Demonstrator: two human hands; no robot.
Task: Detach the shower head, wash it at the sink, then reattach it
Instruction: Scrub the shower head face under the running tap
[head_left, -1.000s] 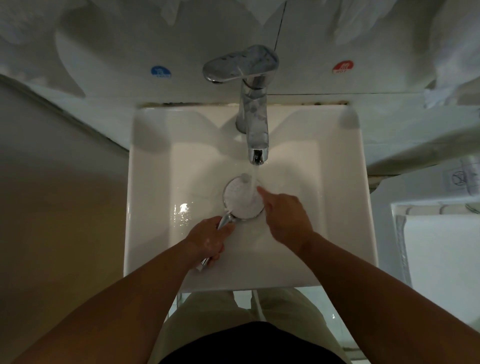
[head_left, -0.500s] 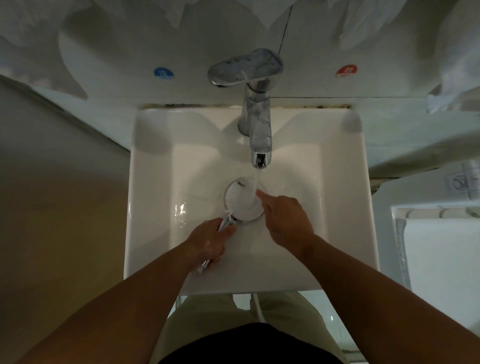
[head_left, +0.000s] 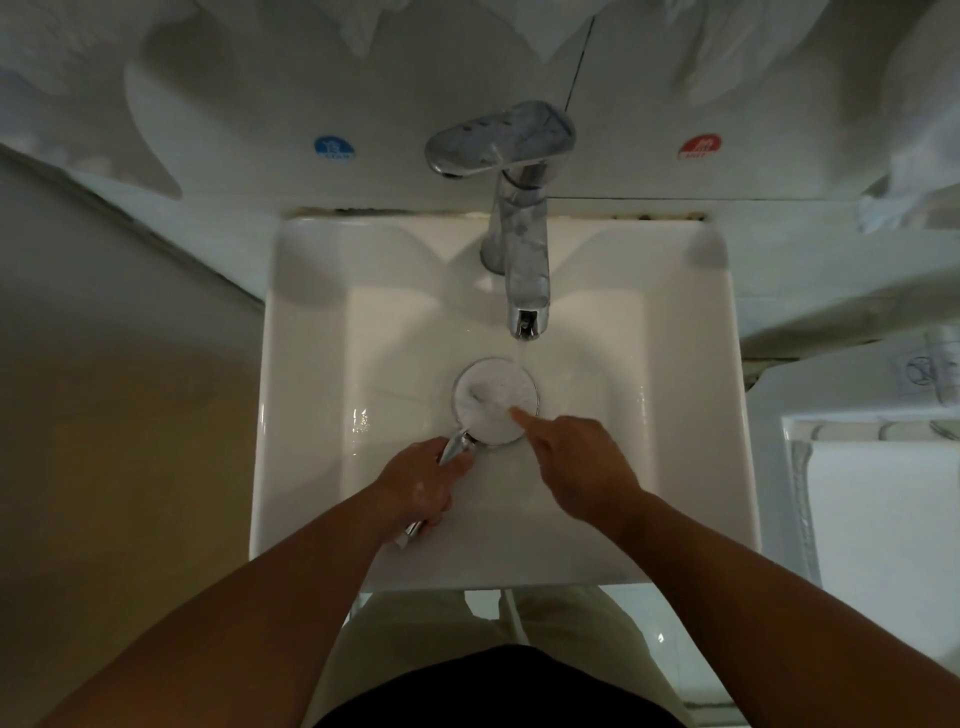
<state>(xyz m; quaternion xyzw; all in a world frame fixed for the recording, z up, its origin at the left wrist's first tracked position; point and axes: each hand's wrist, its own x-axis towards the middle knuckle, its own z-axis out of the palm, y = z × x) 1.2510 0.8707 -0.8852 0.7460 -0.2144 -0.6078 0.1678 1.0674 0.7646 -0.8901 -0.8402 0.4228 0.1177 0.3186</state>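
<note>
White sink (head_left: 306, 467) fills the view, its chrome faucet (head_left: 524, 270) running water onto the shower head (head_left: 491, 402) held face up in the basin. The left hand (head_left: 423, 480) wraps its fingers round the handle; the right hand (head_left: 582, 462) lays a straight index finger on the wet face.

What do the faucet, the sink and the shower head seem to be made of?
The faucet: metal, polished chrome finish; it mirrors the surroundings. The sink: probably glazed ceramic, white, glossy with sharp highlights. The shower head: chrome-looking handle, metal or plated plastic, cannot tell; white face, probably plastic.
</note>
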